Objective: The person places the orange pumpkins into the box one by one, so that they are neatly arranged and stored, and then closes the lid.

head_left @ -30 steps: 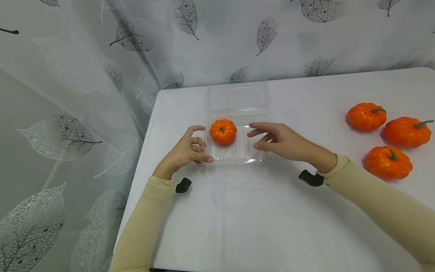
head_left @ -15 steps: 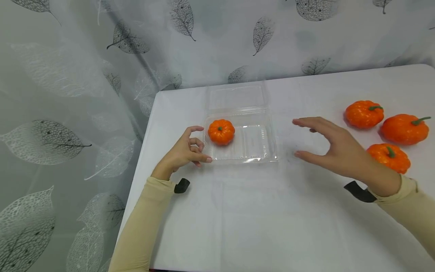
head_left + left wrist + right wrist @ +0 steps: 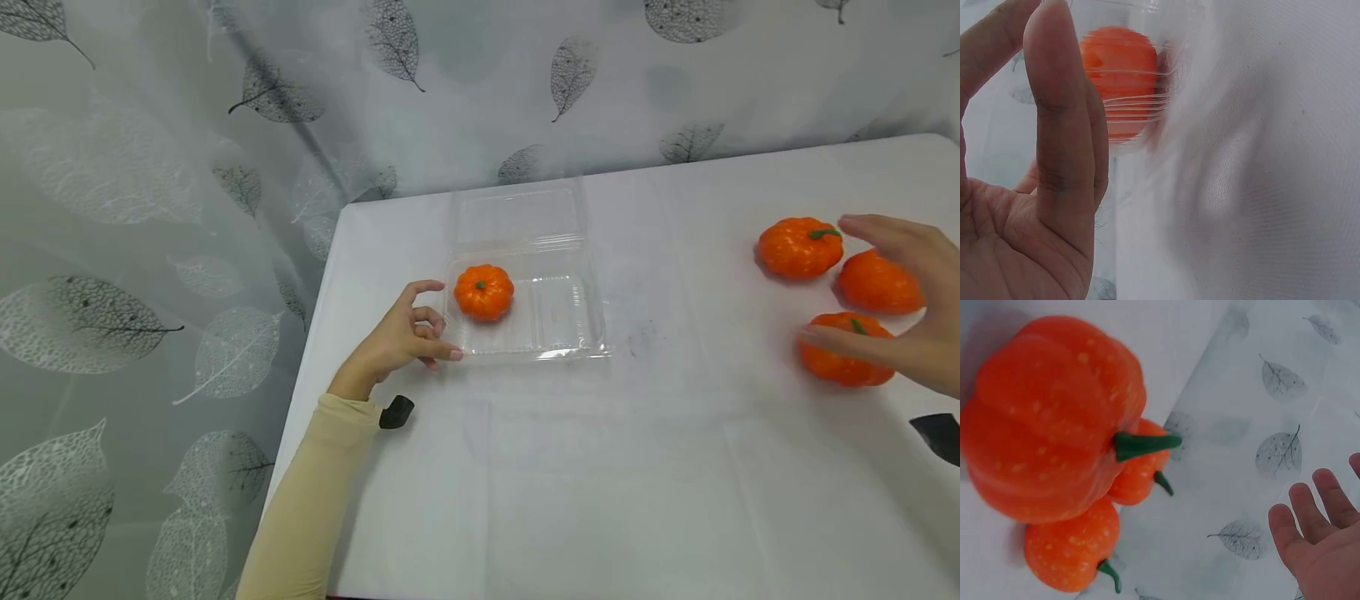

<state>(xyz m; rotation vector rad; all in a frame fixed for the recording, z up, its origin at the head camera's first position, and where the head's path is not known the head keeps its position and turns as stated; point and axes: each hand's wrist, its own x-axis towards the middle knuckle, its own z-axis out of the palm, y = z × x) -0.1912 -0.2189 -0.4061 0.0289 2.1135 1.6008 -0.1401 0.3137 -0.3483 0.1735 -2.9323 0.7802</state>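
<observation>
My left hand point(image 3: 397, 337) is at the left side of a clear plastic clamshell box point(image 3: 555, 304), its thumb by the front left corner and index finger by the left edge. Whether it presses on the plastic I cannot tell. Inside the box's left half sits a small orange pumpkin point(image 3: 483, 292), also seen through the plastic wall as an orange pumpkin point(image 3: 1122, 81) in the left wrist view. At the right, my right hand point(image 3: 918, 292) hovers with thumb and fingers spread above the front pumpkin point(image 3: 847, 367), partly covering it and the right pumpkin point(image 3: 877, 283).
A third loose pumpkin point(image 3: 797, 248) lies behind and left of those two. The box lid point(image 3: 517, 212) is folded back toward the table's far edge. A leaf-patterned curtain point(image 3: 465, 92) hangs behind and to the left of the white table point(image 3: 600, 483).
My right hand has moved from beside the box, far to the right, to the loose pumpkins, its fingers spreading wider. The left hand and the boxed pumpkin have stayed in place.
</observation>
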